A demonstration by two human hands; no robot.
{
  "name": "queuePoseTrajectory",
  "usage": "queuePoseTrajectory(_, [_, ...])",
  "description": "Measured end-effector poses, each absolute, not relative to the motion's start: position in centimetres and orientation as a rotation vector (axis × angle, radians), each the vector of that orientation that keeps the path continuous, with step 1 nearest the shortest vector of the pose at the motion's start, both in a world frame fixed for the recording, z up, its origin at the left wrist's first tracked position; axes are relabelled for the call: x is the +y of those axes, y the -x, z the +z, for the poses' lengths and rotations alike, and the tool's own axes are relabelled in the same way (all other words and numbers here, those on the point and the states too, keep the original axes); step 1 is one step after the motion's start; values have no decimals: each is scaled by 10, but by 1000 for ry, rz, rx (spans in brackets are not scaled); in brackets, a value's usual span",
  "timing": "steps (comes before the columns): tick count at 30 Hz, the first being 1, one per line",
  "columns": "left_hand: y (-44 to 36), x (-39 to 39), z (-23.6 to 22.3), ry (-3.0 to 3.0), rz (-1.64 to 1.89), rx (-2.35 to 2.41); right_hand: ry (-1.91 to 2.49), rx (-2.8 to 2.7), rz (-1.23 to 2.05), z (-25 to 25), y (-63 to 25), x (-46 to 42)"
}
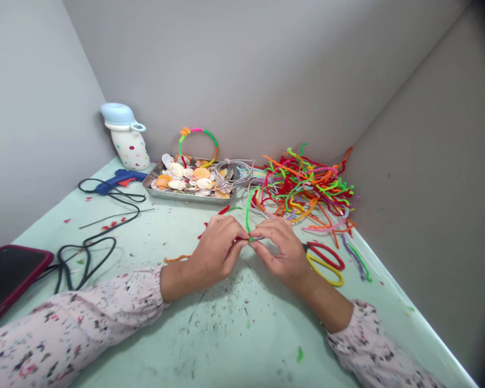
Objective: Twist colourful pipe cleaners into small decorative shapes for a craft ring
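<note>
A bright green pipe cleaner (248, 210) rises in a curve from between my fingertips, above the middle of the table. My right hand (285, 248) pinches its lower end between thumb and forefinger. Opposite, my left hand (214, 248) is closed in a pinch, its fingertips almost touching the right ones. A thin dark red strand shows at the left fingertips, and a bit of grey cord at the right ones; how they join is hidden. Scissors (325, 263) with red and yellow handles lie beside my right hand, their blades mostly covered.
Behind stand a metal tray (186, 198) of shells, a ring of coloured pipe cleaners (198, 130) and a white bottle (130, 148). A pipe-cleaner heap (307, 183) fills the back right. At left are a blue glue gun (119, 180), black cable (87, 250) and phone (12, 275).
</note>
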State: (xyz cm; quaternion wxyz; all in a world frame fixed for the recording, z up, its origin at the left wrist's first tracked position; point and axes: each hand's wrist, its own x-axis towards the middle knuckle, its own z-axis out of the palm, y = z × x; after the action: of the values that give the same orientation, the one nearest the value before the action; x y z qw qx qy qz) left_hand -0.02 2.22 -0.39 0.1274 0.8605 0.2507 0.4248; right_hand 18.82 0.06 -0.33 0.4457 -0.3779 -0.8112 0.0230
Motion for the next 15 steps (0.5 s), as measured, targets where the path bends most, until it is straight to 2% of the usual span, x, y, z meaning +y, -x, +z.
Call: queuePoseTrajectory(15, [0, 21, -2, -2532, 1263, 719, 960, -1983, 114, 0, -187, -1])
